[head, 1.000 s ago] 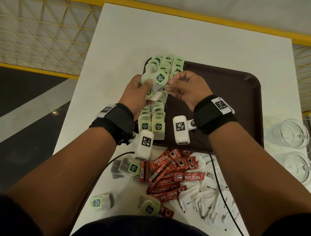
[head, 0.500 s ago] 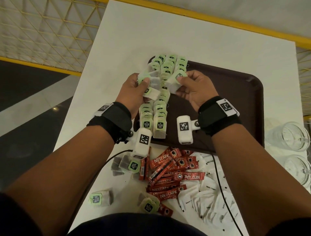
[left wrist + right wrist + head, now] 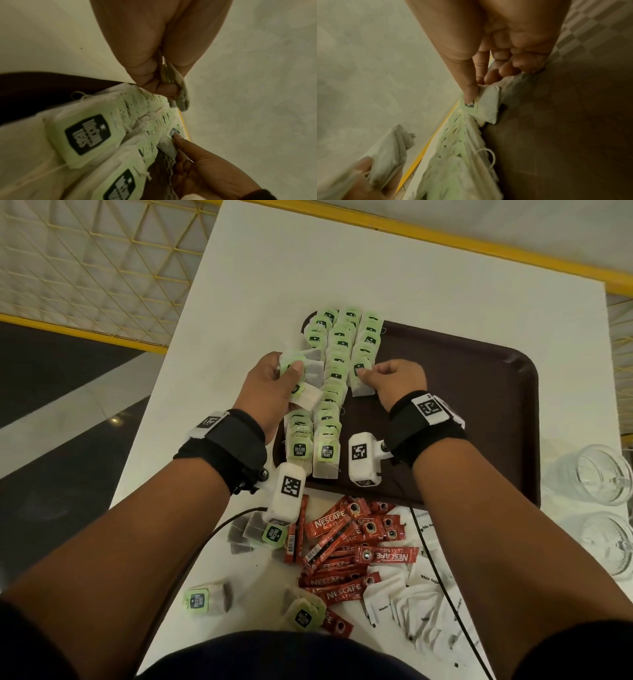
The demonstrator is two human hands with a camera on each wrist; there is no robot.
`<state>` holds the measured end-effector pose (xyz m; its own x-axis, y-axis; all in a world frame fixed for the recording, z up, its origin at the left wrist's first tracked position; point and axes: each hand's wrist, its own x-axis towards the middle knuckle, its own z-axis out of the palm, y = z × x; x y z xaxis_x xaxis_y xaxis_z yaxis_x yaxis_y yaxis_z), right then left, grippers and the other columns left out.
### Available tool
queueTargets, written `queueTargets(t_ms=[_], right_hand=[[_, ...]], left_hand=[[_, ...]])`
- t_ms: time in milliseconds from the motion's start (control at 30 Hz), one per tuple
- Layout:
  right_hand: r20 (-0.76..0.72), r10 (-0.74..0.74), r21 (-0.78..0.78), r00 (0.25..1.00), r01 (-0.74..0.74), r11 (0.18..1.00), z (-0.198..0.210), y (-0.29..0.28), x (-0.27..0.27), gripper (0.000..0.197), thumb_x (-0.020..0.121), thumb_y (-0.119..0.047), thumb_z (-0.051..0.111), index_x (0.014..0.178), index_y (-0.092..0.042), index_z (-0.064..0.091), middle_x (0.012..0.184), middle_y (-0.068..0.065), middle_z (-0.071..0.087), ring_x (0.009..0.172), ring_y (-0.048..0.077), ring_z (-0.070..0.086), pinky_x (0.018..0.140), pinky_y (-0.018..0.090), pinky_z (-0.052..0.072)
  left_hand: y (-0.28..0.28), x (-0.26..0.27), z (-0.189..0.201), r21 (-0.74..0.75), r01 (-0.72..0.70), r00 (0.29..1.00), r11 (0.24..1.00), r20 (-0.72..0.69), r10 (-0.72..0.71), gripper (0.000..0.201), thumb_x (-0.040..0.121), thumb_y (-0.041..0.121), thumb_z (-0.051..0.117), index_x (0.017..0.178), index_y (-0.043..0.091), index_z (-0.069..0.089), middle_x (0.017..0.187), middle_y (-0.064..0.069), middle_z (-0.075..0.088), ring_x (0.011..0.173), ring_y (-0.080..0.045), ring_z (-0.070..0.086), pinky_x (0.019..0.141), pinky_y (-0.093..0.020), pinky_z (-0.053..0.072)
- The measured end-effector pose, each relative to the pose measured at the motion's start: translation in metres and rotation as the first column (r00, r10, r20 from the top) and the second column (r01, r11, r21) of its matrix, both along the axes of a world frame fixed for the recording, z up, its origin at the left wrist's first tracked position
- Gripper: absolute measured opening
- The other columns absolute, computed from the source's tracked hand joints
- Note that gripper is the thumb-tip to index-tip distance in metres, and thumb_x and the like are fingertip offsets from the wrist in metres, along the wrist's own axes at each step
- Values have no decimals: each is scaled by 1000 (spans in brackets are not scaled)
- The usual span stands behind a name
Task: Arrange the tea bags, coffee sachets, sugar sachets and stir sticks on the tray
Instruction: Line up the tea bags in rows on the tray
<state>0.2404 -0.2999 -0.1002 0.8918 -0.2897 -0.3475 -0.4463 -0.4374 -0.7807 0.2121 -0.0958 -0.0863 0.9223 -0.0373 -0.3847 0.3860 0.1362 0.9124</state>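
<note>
On the left part of the dark brown tray (image 3: 479, 405) lie three rows of green-tagged tea bags (image 3: 334, 392). My left hand (image 3: 291, 371) hovers over the tray's left edge and grips a few tea bags (image 3: 308, 381) between thumb and fingers; the same bunch (image 3: 181, 93) shows in the left wrist view. My right hand (image 3: 373, 376) pinches one tea bag (image 3: 359, 381) lying at the near end of the right row, thumb on its green tag (image 3: 471, 106). No stir sticks are visible.
Red coffee sachets (image 3: 346, 546) and white sugar sachets (image 3: 411, 604) lie piled on the white table near me. Loose tea bags (image 3: 202, 604) lie beside them. Two glasses (image 3: 603, 477) stand at the right edge. The tray's right half is bare.
My right hand took one tea bag from the bunch and brought it down onto the right row. My left hand shifted slightly left with the remaining bags.
</note>
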Motion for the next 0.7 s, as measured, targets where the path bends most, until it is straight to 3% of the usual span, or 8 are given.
queueTargets(t_ms=[100,167,233,300,433,600,700], right_hand=[[-9,5,-76,1000,-5,997,0,2,2,26,81,-35,76,69,-20,58,72,-5,61,62,7,53,54,20,40],[-28,-11,-112,1000,8,994,-2,1,4,26,80,-37,77,72,-19,60,77,1,65,68,14,59,60,24,47],[-67,-15,-118,998,7,993,-3,2,4,28,78,-40,78,74,-20,60,78,4,68,71,20,63,69,35,56],[-89,-11,-139,996,-1,990,-2,2,3,30,76,-44,78,77,-20,59,82,4,69,76,22,66,74,39,58],[33,-23,-223,999,30,974,8,-1,-3,35,82,-44,72,96,-15,59,90,-4,59,82,14,55,69,27,40],[180,232,-89,956,-219,972,33,9,-13,21,85,-41,70,79,-21,64,88,0,67,77,11,57,71,26,47],[200,387,-75,900,-380,922,42,17,-20,22,82,-32,76,91,-13,69,84,2,67,68,6,55,68,23,47]], left_hand=[[1,-1,-1,5,3,1000,1000,2,-3,24,100,20,53,120,7,55,111,-15,66,95,-24,65,85,-48,57],[2,-1,-1,17,2,1000,1000,5,-2,24,100,21,53,120,7,56,112,-17,66,94,-24,65,84,-47,57],[2,-2,-2,29,1,1000,1000,5,-1,25,100,21,54,120,6,55,112,-18,66,93,-24,65,84,-46,57],[1,-3,-2,37,3,1000,999,5,-3,26,99,23,55,120,6,55,107,-16,66,91,-22,65,84,-46,57],[0,-5,2,80,45,999,996,26,-47,33,89,32,60,113,10,60,106,-17,66,91,-24,65,86,-53,56],[-3,-7,7,154,107,991,982,69,-119,31,85,32,67,107,11,65,104,-17,70,94,-28,68,87,-56,55],[-6,-7,8,166,125,986,978,85,-140,35,79,33,74,103,10,67,104,-17,72,99,-36,68,88,-57,55]])
